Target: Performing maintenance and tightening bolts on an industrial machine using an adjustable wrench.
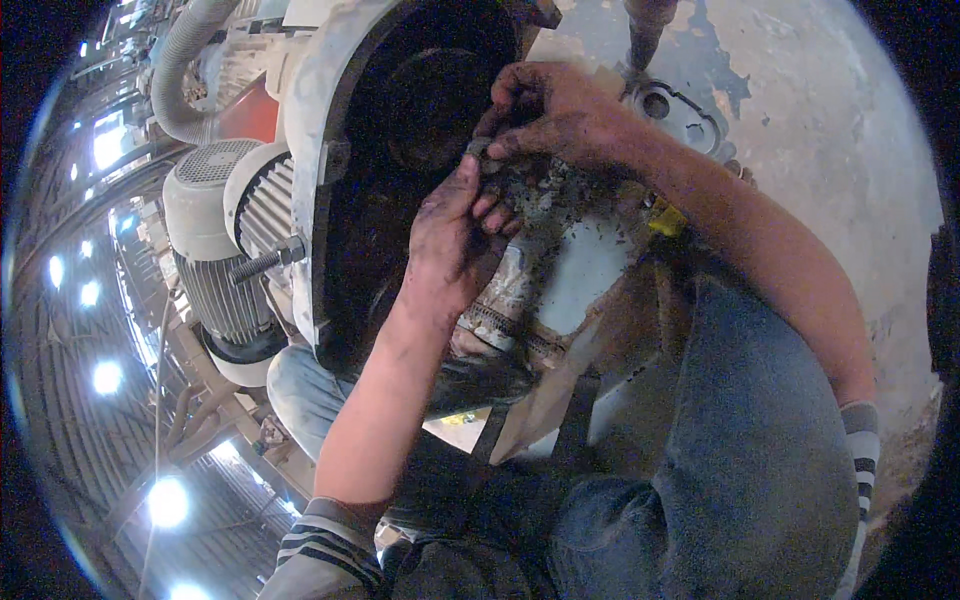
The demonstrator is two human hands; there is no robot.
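Small dark piece (479, 149) is pinched by left hand (455, 235) and right hand (565, 115); open housing (318, 112) lies at nine o'clock; steady pressure should stop it dropping.

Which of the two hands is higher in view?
The right hand, at the upper right of the pair; the left hand sits lower and further left, its thumb pointing up.

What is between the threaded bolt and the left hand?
In the head view, the pale rim and dark interior of the open housing lie between them.
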